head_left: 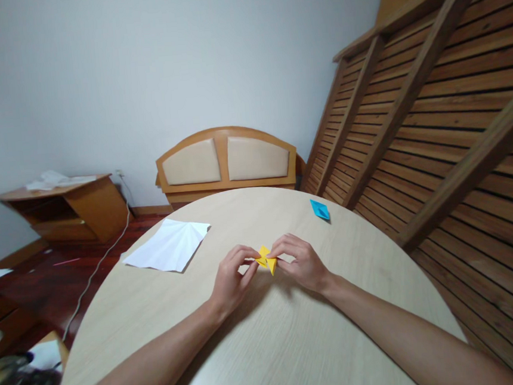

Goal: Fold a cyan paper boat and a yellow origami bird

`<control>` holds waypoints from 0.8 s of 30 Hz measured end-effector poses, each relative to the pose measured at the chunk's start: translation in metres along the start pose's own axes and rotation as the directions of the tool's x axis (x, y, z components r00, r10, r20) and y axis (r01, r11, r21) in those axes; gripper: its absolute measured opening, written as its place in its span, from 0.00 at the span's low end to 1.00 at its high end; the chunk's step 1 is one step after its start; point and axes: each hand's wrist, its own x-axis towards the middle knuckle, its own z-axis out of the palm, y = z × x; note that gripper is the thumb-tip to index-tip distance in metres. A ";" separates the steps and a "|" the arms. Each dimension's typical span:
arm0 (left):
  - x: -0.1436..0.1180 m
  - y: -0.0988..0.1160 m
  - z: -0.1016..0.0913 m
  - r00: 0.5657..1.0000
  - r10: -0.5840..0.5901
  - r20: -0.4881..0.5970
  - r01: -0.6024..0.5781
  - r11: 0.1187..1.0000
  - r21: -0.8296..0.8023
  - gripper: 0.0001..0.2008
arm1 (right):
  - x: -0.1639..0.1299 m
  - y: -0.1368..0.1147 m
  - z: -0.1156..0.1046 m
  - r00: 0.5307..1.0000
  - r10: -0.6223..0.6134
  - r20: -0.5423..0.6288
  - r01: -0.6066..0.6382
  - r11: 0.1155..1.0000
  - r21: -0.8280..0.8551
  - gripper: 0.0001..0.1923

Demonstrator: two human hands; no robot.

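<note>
A small folded yellow paper piece (266,260) is pinched between both my hands just above the round pale wooden table (269,341). My left hand (230,280) grips its left side with thumb and fingers. My right hand (300,260) grips its right side the same way. Only the pointed middle of the yellow paper shows between the fingertips; the rest is hidden by my fingers.
A creased white paper sheet (169,245) lies on the table's far left. A small blue folded paper (319,209) rests near the far right edge. Beyond the table stand a padded headboard (226,159), a slatted wooden frame (434,117) at right, and a low cabinet (67,209) at left.
</note>
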 end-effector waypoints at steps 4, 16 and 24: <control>0.001 0.001 -0.001 1.000 -0.024 0.001 0.024 0.999 0.034 0.05 | 0.001 0.000 -0.001 0.998 0.069 -0.002 -0.069 0.997 0.037 0.04; 0.003 0.006 0.001 0.955 -0.275 0.114 0.279 0.960 -0.015 0.09 | 0.002 -0.005 0.004 0.951 0.275 0.142 -0.290 0.952 0.101 0.11; 0.005 0.003 0.001 0.902 -0.424 0.084 0.429 0.901 -0.059 0.13 | 0.000 0.003 0.006 0.891 0.422 0.168 -0.447 0.881 0.153 0.07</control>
